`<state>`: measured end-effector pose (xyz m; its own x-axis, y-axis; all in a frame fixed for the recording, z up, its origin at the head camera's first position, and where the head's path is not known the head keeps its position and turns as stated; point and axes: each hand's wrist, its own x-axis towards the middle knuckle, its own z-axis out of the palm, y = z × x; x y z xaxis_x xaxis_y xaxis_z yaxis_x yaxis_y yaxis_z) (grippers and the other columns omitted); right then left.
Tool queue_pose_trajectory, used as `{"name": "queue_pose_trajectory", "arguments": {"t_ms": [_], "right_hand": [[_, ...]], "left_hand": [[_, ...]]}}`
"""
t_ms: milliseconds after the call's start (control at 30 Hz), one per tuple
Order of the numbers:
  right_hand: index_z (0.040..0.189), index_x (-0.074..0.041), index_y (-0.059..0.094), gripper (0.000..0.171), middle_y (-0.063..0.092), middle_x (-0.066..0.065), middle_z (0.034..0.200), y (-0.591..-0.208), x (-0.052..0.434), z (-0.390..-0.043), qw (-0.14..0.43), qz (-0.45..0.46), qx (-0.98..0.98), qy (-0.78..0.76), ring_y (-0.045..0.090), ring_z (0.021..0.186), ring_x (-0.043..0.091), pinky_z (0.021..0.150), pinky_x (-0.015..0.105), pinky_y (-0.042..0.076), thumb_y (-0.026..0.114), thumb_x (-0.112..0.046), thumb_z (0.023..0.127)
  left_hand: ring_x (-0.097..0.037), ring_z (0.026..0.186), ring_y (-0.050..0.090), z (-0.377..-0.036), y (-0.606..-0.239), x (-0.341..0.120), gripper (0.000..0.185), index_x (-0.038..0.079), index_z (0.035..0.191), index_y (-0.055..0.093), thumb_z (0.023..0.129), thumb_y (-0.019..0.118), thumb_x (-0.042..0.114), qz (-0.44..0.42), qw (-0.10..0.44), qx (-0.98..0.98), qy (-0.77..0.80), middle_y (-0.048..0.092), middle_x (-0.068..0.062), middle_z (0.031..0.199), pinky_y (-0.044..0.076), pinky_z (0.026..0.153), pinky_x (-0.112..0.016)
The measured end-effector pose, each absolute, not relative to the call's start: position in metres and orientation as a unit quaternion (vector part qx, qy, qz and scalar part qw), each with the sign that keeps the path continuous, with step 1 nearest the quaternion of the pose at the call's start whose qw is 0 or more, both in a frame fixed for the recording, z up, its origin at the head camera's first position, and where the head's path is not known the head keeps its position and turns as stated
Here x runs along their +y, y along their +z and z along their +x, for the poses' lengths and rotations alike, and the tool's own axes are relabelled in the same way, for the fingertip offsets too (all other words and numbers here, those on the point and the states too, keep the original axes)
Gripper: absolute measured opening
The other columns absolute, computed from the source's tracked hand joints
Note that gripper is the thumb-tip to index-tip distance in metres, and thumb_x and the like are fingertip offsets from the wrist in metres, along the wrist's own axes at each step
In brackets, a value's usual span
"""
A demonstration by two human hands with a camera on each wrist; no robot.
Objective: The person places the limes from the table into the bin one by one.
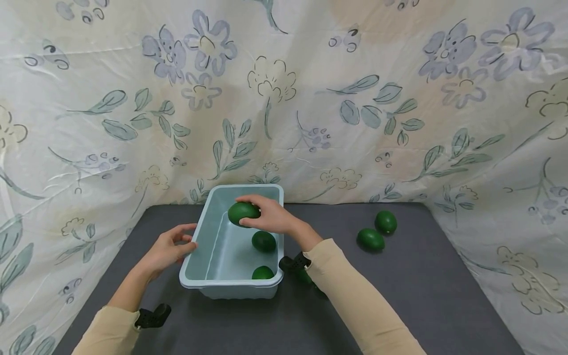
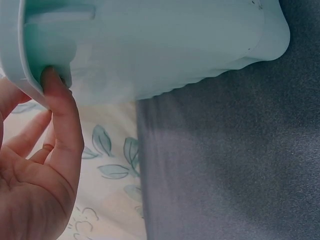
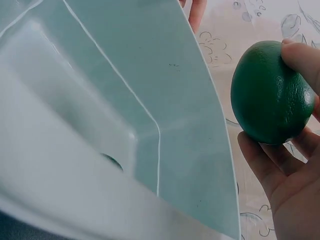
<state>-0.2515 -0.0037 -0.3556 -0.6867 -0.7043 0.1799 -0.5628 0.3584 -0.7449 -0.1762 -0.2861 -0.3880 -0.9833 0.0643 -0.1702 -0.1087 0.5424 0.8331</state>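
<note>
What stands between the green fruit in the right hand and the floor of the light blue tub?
Nothing visible does. The right hand holds the green fruit over the far end of the tub, where the floor is bare. Two other fruits lie nearer, along the right wall, off its path.

head view downward; wrist views close on tub [image 1: 195, 268]

Soft, even light fills the head view, bright on the floral cloth [image 1: 310, 98], with faint shadows beneath the pale blue tub [image 1: 230, 288]. Edges bend slightly outward. Both wrist views are close and soft-focused; the tub's wall looks washed-out white.
</note>
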Motion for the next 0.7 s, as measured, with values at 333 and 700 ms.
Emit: {"name": "queue_pose_trajectory", "arguments": {"t_ms": [333, 700], "right_hand": [[0.143, -0.021, 0.034, 0.059, 0.033, 0.000, 0.146, -0.353, -0.004, -0.252, 0.100, -0.393, 0.804, -0.435, 0.040, 0.129, 0.021, 0.101, 0.037, 0.037, 0.059, -0.027, 0.090], [0.141, -0.017, 0.037, 0.054, 0.038, 0.002, 0.143, -0.350, 0.011, -0.245, 0.091, -0.397, 0.794, -0.451, 0.042, 0.127, 0.022, 0.101, 0.044, 0.036, 0.057, -0.024, 0.091]], "left_hand": [[-0.021, 0.078, 0.058, -0.176, -0.388, -0.286, 0.060, 0.007, 0.140, 0.033, 0.088, 0.061, 0.014, -0.009, 0.091, 0.872, 0.481, 0.052, -0.019, 0.107, 0.052, 0.062, -0.034], [-0.021, 0.079, 0.058, -0.176, -0.387, -0.287, 0.061, 0.006, 0.141, 0.032, 0.088, 0.061, 0.014, -0.008, 0.093, 0.871, 0.483, 0.052, -0.019, 0.107, 0.052, 0.063, -0.034]]}}
